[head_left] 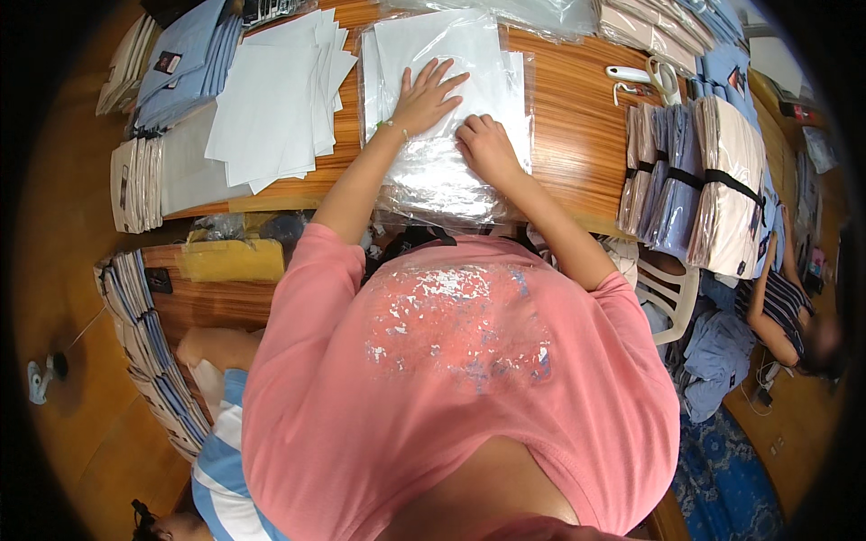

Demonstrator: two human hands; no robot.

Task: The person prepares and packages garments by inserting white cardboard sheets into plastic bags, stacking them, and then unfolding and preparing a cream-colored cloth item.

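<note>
Clear-plastic-covered, rectangular white sheets (pixel 437 38) are touched by the spread left hand (pixel 428 101) and curled right hand (pixel 488 148), whose grip cannot be told.

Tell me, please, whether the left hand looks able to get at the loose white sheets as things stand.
Probably yes: the left hand lies open on the clear plastic, seemingly holding nothing, and the loose white sheets are close on its left, uncovered, with nothing raised between.

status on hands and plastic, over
Left hand spread flat, right hand half-curled, both on piled clear plastic and white sheets. Only hands on top. Loose papers to the left.
</note>
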